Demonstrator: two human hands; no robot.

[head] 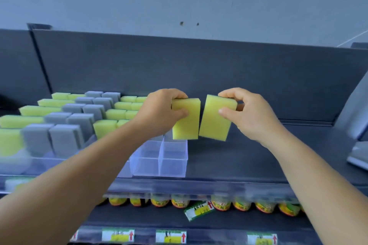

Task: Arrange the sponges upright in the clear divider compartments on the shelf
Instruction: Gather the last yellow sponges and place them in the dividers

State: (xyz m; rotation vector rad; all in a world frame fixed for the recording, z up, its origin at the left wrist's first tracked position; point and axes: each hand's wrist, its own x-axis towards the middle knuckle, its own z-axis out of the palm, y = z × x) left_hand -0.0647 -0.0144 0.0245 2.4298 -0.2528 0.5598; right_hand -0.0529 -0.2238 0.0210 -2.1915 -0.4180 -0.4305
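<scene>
head view, items i see: my left hand [161, 113] pinches a yellow sponge [186, 119] at its top, thumb on the front face, held upright above the clear divider [171, 157]. my right hand [241, 111] pinches a second yellow sponge [216, 118] the same way, tilted slightly, its lower edge nearly touching the first. both sponges hang over the shelf [249, 157], just right of the divider's open front compartments. to the left, rows of yellow and grey sponges [65, 117] stand upright in their compartments. lower shelf: jars [179, 203] and price tags [171, 236].
</scene>
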